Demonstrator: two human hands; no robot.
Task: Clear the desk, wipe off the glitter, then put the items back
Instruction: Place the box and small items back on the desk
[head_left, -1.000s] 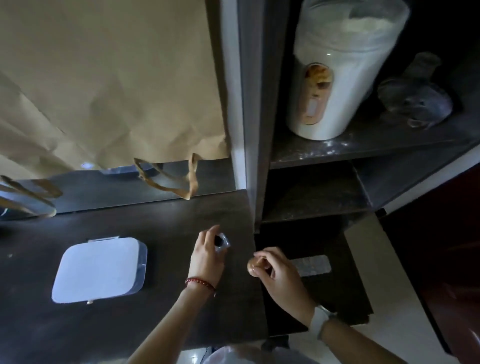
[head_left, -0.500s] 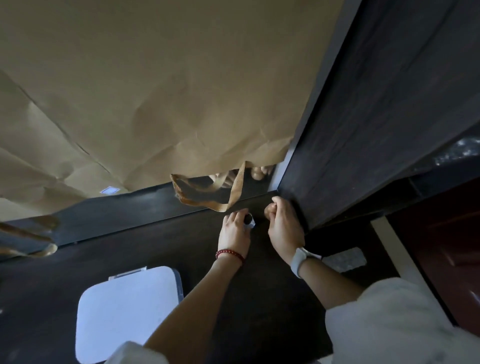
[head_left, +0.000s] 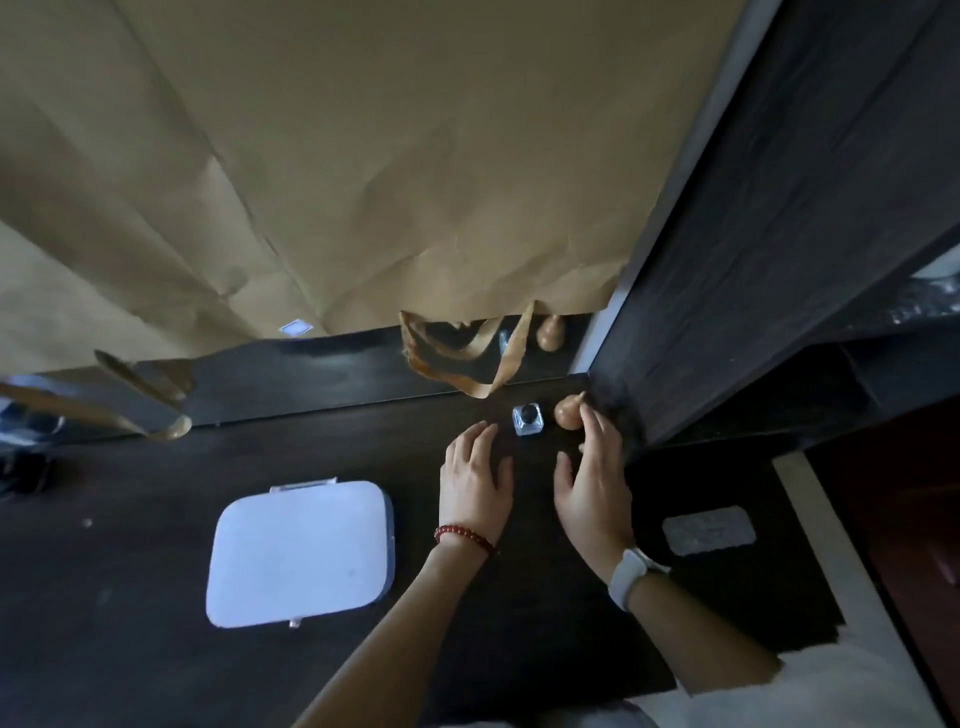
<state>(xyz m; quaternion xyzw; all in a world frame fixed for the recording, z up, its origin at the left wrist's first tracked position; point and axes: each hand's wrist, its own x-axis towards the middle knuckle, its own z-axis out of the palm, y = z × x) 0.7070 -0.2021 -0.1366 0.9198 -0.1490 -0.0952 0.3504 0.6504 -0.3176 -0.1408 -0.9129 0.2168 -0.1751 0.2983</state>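
Note:
On the dark desk (head_left: 156, 545), a small clear glass bottle with a black cap (head_left: 528, 419) stands near the back right corner. Beside it to the right sits a small tan gourd-shaped ornament (head_left: 568, 411). My left hand (head_left: 475, 480) lies flat and open just in front of the bottle, holding nothing. My right hand (head_left: 597, 486) is open too, its fingertips close by the ornament but not gripping it. A white lidded plastic box (head_left: 301, 553) rests on the desk to the left of my hands.
Crumpled brown paper (head_left: 363, 156) covers the mirror behind the desk, with torn strips (head_left: 467, 358) curling down at its lower edge. A dark wooden cabinet side (head_left: 779, 234) rises right of the corner. A grey blister pack (head_left: 709, 530) lies on a lower dark surface at right.
Both hands have let go of the bottle and the ornament, which now stand at the back right corner, and the hands have drawn back a little toward me.

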